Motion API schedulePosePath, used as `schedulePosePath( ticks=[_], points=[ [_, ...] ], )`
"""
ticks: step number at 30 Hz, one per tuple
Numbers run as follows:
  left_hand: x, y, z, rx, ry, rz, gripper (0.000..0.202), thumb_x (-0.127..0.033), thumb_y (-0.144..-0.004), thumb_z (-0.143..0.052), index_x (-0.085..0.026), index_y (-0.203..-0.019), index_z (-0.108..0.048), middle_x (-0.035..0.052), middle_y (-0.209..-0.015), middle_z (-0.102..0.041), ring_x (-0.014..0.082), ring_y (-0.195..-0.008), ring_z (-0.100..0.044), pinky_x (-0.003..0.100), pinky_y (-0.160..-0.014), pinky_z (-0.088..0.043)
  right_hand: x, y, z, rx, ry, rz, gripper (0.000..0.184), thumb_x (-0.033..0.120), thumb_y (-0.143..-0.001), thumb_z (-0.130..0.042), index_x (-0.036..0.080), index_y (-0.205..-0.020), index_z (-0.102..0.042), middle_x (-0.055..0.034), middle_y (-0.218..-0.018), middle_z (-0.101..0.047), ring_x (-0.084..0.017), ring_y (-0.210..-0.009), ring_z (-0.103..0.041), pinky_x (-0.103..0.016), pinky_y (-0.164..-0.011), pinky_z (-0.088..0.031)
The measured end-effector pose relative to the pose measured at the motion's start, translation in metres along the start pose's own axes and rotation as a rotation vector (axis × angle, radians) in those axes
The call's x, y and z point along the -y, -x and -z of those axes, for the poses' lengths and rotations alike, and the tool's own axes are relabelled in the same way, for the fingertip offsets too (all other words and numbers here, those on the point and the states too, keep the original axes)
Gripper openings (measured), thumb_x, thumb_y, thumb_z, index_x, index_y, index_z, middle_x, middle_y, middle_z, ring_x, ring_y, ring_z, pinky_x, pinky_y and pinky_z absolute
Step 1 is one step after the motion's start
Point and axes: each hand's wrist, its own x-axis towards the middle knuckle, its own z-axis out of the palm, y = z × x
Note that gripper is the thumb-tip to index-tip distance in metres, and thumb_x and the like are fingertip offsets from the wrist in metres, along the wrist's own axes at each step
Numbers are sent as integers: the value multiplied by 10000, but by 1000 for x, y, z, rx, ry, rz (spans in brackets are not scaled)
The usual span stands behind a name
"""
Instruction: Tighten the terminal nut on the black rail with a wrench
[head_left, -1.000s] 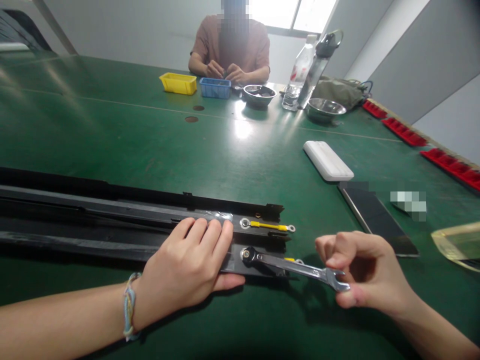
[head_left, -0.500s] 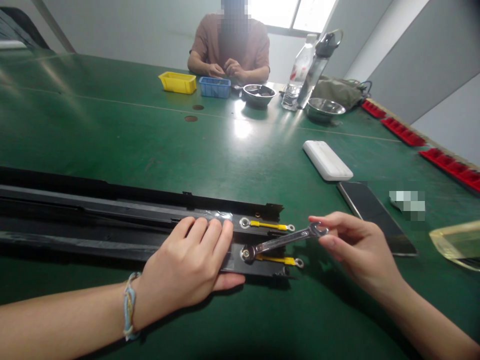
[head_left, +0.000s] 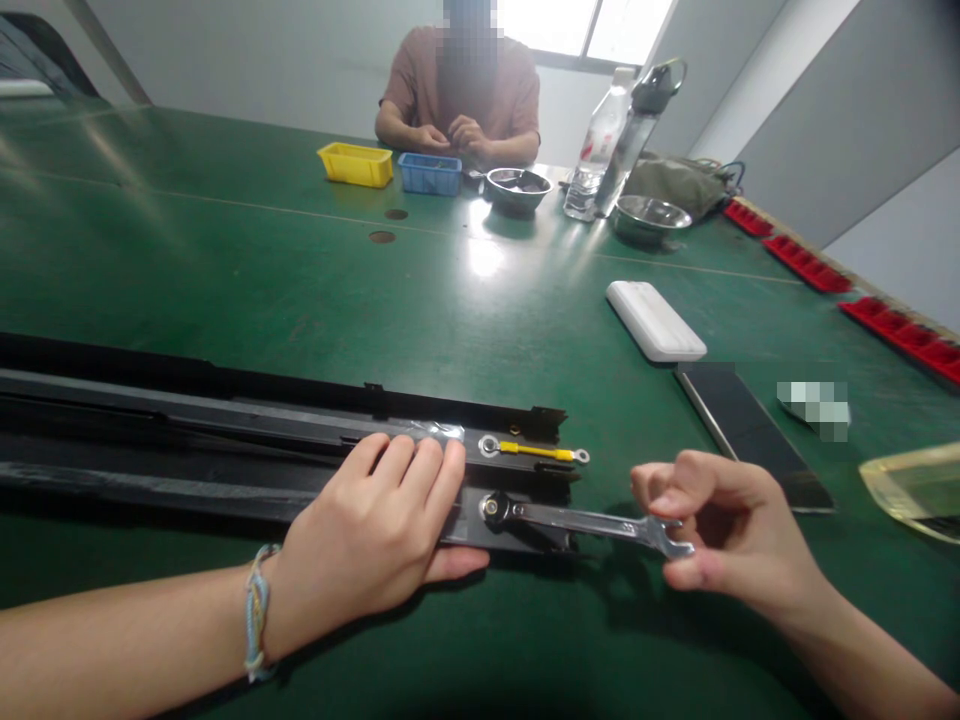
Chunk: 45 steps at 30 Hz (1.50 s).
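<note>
My left hand is wrapped over the lower of the long black metal channels, fingers across the top and thumb along the near side. A combination wrench has its ring end around a nut on that channel. At its open-jaw end, my right hand grips the wrench between thumb and fingers. On the upper channel, a yellow wire with ring terminals is fastened at its left end, its right ring hanging free past the channel. The wrench covers the lower yellow wire.
A phone and a white power bank lie on the green table right of the channels. Farther back stand yellow and blue bins, metal bowls and bottles. A person sits opposite.
My right hand has swung the wrench's free end toward me, clockwise around the nut, so it now covers the lower yellow wire. My left hand stays in place on the channel.
</note>
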Motion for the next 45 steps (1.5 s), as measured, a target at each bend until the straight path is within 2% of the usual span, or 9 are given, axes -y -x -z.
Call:
schedulePosePath(
  ticks=[5,8,13,18,20,25,28,38,45],
  points=[
    [-1,0,-1,-2,0,-6,713,-629,-930,-298,-27,-1072,-655,130,-842,-677,265,-716,-606,381,-665,-412,-2,2,3,62,-4,39,227,352,-675,-859,250,-795,-696,85,-424,-481,-91,-450,-356,-244,-462,-292],
    [-2,0,-1,-4,0,-9,707,-622,-932,-302,-24,-1070,-655,134,-848,-676,268,-723,-609,383,-671,-416,-1,2,7,-22,61,10,213,375,-670,-857,244,-774,-725,64,-452,-515,-92,-448,-388,-236,-450,-328],
    [-4,-1,0,-6,3,-15,706,-622,-932,-299,-28,-1067,-657,138,-856,-676,270,-730,-609,384,-672,-416,1,-1,11,-218,216,-81,232,413,-619,-875,237,-694,-745,43,-468,-524,-114,-440,-488,-268,-505,-496],
    [-3,-2,0,-6,-2,-18,700,-613,-936,-298,-26,-1061,-659,141,-848,-676,264,-716,-602,380,-666,-414,1,-7,8,-291,223,-190,188,354,-624,-874,230,-695,-752,38,-478,-574,-81,-374,-423,-205,-342,-342],
    [-2,-1,0,-3,0,-17,703,-616,-936,-293,-30,-1053,-663,139,-840,-675,263,-712,-598,379,-664,-413,0,-8,7,-308,216,-209,166,332,-620,-876,239,-699,-764,44,-470,-578,-77,-365,-423,-210,-359,-369],
    [-1,-1,-1,-7,1,-18,708,-618,-934,-294,-27,-1054,-664,140,-837,-676,266,-724,-599,378,-669,-413,-2,-6,9,-331,208,-250,179,414,-657,-846,265,-745,-799,-18,-599,-697,-165,-546,-631,-266,-515,-519],
    [-1,-1,-1,-8,2,-17,706,-615,-937,-290,-28,-1053,-664,141,-838,-675,267,-724,-596,378,-663,-406,-2,-4,14,-286,214,-225,150,420,-695,-823,297,-780,-807,-40,-735,-741,-184,-634,-659,-267,-534,-517],
    [-3,-3,-2,-10,7,-14,693,-619,-933,-310,-30,-1056,-652,136,-822,-654,247,-731,-559,375,-675,-401,2,3,13,142,13,6,183,349,-693,-845,250,-794,-728,49,-518,-522,-111,-483,-443,-259,-481,-353],
    [-4,-4,-3,-11,10,-16,695,-628,-926,-318,-33,-1054,-654,139,-832,-655,245,-730,-551,376,-682,-404,-1,5,14,196,26,-43,225,347,-664,-863,235,-713,-674,50,-522,-522,-110,-477,-454,-262,-473,-329]
  ],
)
